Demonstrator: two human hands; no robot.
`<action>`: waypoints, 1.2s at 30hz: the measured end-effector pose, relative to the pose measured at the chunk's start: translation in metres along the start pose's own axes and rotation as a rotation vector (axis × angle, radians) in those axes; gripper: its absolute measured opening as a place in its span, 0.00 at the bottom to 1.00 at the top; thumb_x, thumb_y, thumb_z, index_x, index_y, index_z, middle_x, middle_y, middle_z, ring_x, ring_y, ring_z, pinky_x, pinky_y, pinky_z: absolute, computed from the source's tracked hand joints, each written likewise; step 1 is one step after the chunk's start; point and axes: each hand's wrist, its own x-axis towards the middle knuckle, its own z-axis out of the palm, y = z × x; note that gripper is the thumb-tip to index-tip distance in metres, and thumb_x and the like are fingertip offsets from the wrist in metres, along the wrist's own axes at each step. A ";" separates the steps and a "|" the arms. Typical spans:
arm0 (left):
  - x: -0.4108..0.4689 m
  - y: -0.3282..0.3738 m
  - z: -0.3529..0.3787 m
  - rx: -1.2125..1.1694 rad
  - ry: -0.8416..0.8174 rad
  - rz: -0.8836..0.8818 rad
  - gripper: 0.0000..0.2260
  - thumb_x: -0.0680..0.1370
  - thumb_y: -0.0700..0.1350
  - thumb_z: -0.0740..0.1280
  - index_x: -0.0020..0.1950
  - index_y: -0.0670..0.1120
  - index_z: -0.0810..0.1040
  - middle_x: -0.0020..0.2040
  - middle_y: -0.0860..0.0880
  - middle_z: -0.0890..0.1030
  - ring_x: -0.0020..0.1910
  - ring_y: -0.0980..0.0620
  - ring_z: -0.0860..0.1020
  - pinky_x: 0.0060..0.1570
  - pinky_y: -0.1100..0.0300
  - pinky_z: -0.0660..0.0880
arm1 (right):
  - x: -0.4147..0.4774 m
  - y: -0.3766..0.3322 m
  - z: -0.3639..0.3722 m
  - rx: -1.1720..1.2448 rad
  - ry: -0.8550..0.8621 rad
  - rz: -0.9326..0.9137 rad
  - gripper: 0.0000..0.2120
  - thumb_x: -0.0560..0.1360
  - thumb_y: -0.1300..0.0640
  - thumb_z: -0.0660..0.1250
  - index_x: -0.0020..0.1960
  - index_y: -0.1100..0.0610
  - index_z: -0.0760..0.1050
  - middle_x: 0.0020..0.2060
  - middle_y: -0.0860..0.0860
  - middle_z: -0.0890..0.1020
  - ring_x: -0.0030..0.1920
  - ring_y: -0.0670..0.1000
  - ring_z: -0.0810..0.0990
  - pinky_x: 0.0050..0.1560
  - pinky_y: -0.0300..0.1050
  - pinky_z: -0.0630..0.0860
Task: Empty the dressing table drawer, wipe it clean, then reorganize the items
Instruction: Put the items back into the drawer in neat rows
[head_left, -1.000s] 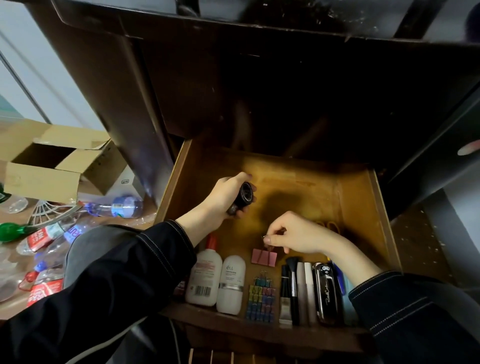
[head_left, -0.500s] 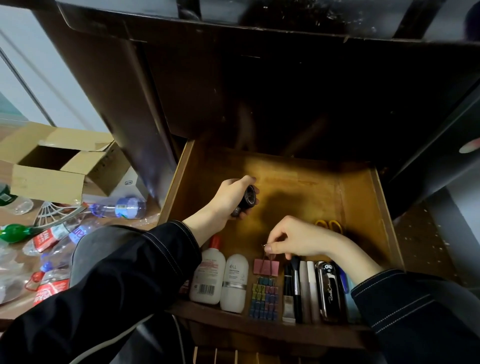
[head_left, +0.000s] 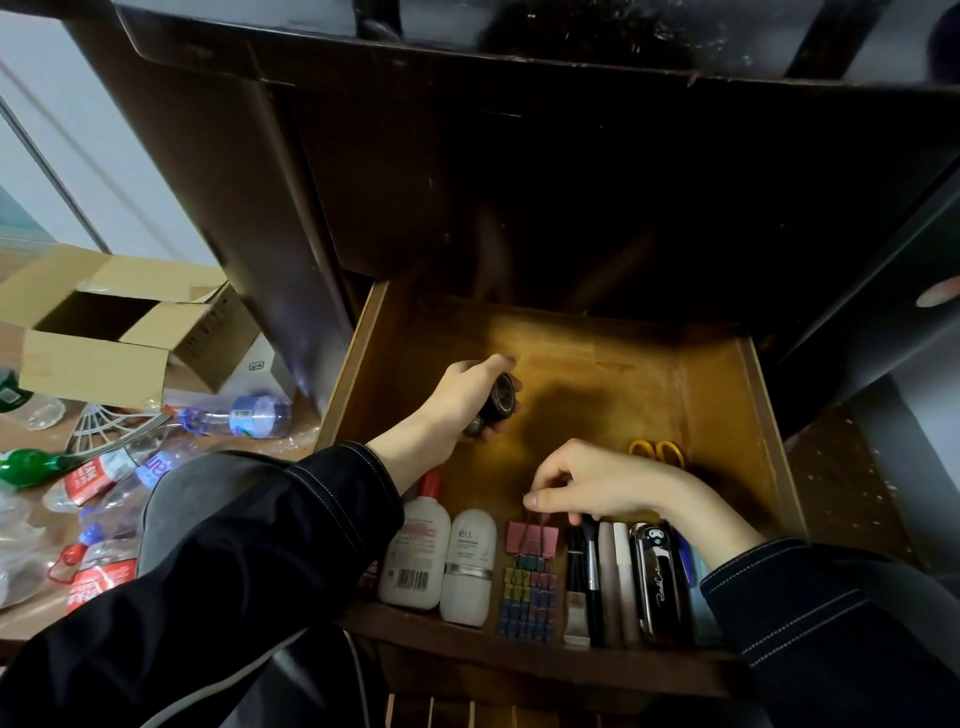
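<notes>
Dark wood of the dressing table fills the top of my view, and below it the drawer (head_left: 717, 395) stands pulled out. Its yellow-brown bottom is bare at the back, with a tidy row along the front edge. From left to right the row holds a white bottle with a red cap (head_left: 415, 545), a white roll-on bottle (head_left: 470, 566), a block of small coloured clips (head_left: 527, 597), some brushes and slim sticks (head_left: 597, 577) and a glossy black case (head_left: 657, 577). Yellow-handled scissors (head_left: 657, 452) lie near the right wall. Off to the left sit a cardboard box (head_left: 119, 332) and loose plastic bottles (head_left: 234, 415).

My left hand (head_left: 452, 405) hovers over the middle of the drawer, its fingers wrapped round a small dark round container (head_left: 501, 400). My right hand (head_left: 592, 483) is lower, thumb and forefinger pinched on the wire handle of a pink binder clip (head_left: 532, 538) that sits just behind the coloured clips.

I judge this to be the reorganizing stage, since the row looks deliberately lined up. The clip should be light and stiff, but its wire loops swing freely, so a pinch on the pink body would steer it better than the wire. The container looks hard, smooth and inclined to roll. I would keep hold of its sides and set it down on a flat end against a neighbour.
</notes>
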 end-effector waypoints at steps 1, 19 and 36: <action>0.000 0.000 0.000 -0.018 -0.014 -0.018 0.16 0.81 0.54 0.63 0.52 0.41 0.80 0.41 0.43 0.82 0.26 0.50 0.74 0.24 0.62 0.68 | 0.000 0.000 -0.001 0.007 0.009 0.012 0.12 0.79 0.42 0.67 0.49 0.50 0.83 0.42 0.54 0.85 0.35 0.44 0.80 0.33 0.40 0.75; -0.010 -0.002 0.004 -0.291 -0.371 -0.244 0.17 0.80 0.54 0.68 0.62 0.43 0.77 0.56 0.43 0.75 0.43 0.49 0.80 0.37 0.58 0.80 | -0.009 -0.014 -0.011 0.134 0.579 -0.107 0.32 0.70 0.33 0.69 0.71 0.43 0.69 0.56 0.38 0.77 0.40 0.43 0.80 0.41 0.40 0.77; -0.009 -0.003 0.004 -0.192 -0.392 -0.245 0.19 0.81 0.44 0.66 0.70 0.37 0.72 0.55 0.40 0.77 0.41 0.46 0.83 0.38 0.56 0.82 | -0.007 -0.014 -0.011 0.363 0.612 -0.113 0.12 0.80 0.55 0.65 0.59 0.41 0.74 0.45 0.43 0.83 0.32 0.43 0.79 0.29 0.30 0.70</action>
